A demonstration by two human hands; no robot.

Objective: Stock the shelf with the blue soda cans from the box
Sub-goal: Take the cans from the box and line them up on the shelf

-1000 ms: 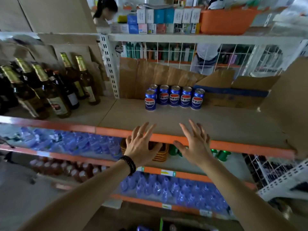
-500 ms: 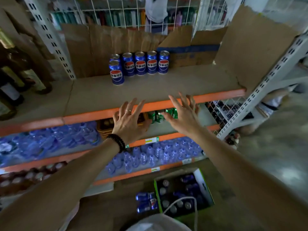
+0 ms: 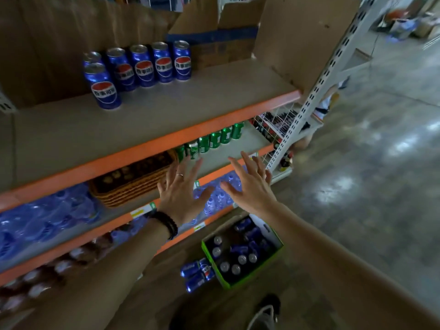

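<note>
**Both hands empty, between shelf and box**

Grip: left hand [image 3: 179, 194] and right hand [image 3: 250, 190] both w/ fingers spread and straight, holding nothing. They hang in front of the lower shelves, apart from each other, above the box [image 3: 273, 256] on the floor. Judgement: empty and splayed because a fresh pair of cans is to be fetched; next move calls for reaching down to the box.

Task items:
- Six blue cans on shelf [image 3: 147, 65], on the top board [image 3: 166, 110]. Upright, long axis vertical, lids up, logos facing out toward aisle. Five in a back row vs. cardboard backing, one in front at left end. Prob. placed back-first so front rows fill later; labels out for display.
- Cans in box [image 3: 234, 258]: green-walled box, open top. Some upright (silver lids showing), others lying on their sides on top.
- Three loose cans [image 3: 197, 273] on floor just left of box, lying on sides, long axis roughly horizontal.

Below top board: green cans [image 3: 214, 139], wicker basket [image 3: 133, 179].
</note>
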